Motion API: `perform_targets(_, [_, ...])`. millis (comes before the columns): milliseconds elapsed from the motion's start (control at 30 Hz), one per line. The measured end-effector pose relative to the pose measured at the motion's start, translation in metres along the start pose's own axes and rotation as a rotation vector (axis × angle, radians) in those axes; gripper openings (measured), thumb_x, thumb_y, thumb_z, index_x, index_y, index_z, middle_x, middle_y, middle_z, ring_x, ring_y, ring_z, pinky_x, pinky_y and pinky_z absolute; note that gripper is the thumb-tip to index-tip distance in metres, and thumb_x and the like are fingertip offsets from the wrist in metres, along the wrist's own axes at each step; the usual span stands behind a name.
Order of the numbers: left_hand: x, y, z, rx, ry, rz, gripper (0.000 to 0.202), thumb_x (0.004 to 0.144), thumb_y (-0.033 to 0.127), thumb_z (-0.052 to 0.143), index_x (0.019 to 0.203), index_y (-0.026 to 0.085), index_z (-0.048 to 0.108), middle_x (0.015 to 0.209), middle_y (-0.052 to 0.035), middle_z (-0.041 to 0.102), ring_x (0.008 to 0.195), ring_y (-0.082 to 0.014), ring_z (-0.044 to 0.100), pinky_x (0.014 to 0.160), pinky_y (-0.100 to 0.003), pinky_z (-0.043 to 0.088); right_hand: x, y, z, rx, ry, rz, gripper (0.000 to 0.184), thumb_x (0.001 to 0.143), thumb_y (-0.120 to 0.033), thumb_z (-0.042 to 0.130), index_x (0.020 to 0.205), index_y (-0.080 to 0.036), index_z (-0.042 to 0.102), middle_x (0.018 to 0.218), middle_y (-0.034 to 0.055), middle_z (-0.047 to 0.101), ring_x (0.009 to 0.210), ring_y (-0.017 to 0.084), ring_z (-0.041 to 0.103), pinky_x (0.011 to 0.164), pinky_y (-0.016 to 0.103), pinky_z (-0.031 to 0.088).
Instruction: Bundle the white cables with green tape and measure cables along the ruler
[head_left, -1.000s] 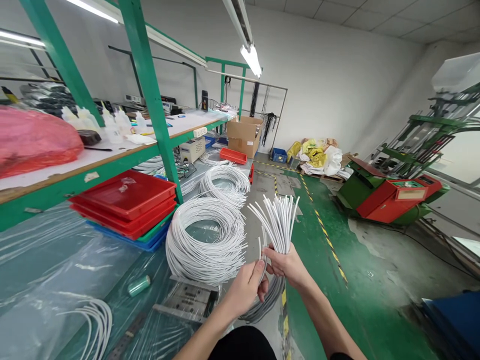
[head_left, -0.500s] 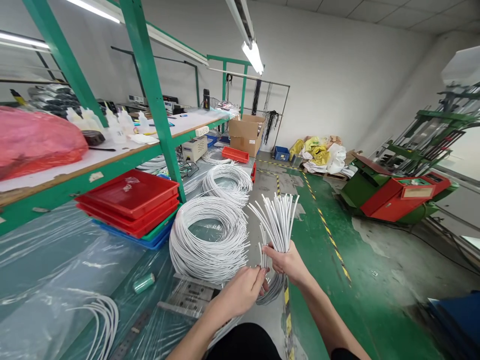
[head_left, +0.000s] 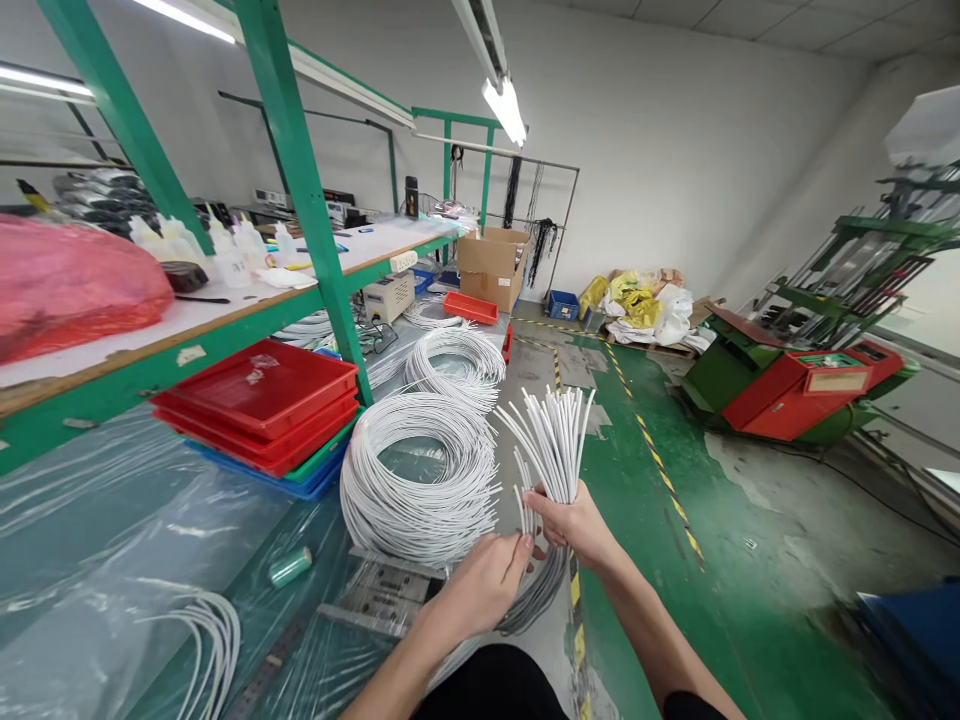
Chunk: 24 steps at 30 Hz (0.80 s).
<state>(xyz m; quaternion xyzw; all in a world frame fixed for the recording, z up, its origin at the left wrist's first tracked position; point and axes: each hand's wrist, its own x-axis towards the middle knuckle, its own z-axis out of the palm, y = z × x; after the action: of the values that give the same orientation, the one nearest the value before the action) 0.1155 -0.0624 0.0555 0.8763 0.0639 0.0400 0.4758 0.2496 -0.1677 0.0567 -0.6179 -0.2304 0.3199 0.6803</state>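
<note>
bundle of white cable ends (head_left: pixel 556 440): fanned upward out of the right fist | right hand (head_left: pixel 576 525): closed tight round the bundle's base | left hand (head_left: pixel 484 583): just below-left of it, fingertips (head_left: pixel 523 548) pinched on strands under the fist | white cable coil (head_left: pixel 420 475): flat on the plastic-covered bench (head_left: pixel 150 520), left of both hands | red trays (head_left: pixel 259 395): stacked, farther left

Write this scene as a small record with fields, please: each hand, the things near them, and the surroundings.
Right hand: closed around a bundle of white cable ends, which fan upward.
Left hand: fingers at the same cables just below the right hand; grip unclear.
Beside the hands: large white cable coil; a second coil behind it.
Further left: stacked red trays.
Floor, right: red and green machine.
</note>
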Motion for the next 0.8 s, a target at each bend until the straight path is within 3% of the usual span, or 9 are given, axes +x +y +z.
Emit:
perform_targets(167, [-0.002,-0.003,-0.007,0.140,-0.037,-0.010,0.044,0.100,0.039,0.027,0.069,0.020,0.051,0.066,-0.0032,0.056,0.062,-0.0187,0.047,0.060,-0.030,0.026,0.002,0.003,0.003,-0.002,-0.012,0.006,0.043,0.070,-0.048,0.083,0.070,-0.018,0.053,0.039,-0.0098,0.033,0.031,0.007,0.026,0.031,0.022,0.023])
perform_targets(333, [-0.004,-0.006,-0.008,0.131,-0.029,-0.023,0.043,0.100,0.039,0.028,0.065,0.021,0.045,0.060,-0.0014,0.049,0.057,-0.0170,0.042,0.058,-0.031,0.023,0.004,0.001,0.008,-0.011,-0.012,0.011,0.043,0.069,-0.050,0.082,0.070,-0.017,0.054,0.038,-0.0096,0.033,0.031,0.007,0.027,0.031,0.022,0.024])
perform_targets(633, [0.002,-0.008,-0.007,-0.032,0.232,0.038,0.043,0.103,0.037,0.021,0.080,0.020,0.053,0.067,-0.0012,0.054,0.062,-0.0172,0.047,0.064,-0.031,0.028,0.006,0.000,0.006,-0.020,-0.016,-0.027,0.043,0.071,-0.051,0.081,0.072,-0.016,0.055,0.040,-0.0094,0.033,0.032,0.006,0.025,0.032,0.021,0.023])
perform_targets(800, [0.009,-0.011,-0.001,-0.040,0.319,0.022,0.043,0.102,0.039,0.027,0.066,0.021,0.043,0.061,0.0007,0.049,0.058,-0.0148,0.043,0.060,-0.030,0.027,0.005,0.000,0.009,-0.044,-0.034,-0.055,0.042,0.073,-0.049,0.079,0.068,-0.017,0.052,0.042,-0.0080,0.034,0.034,0.006,0.026,0.032,0.021,0.023])
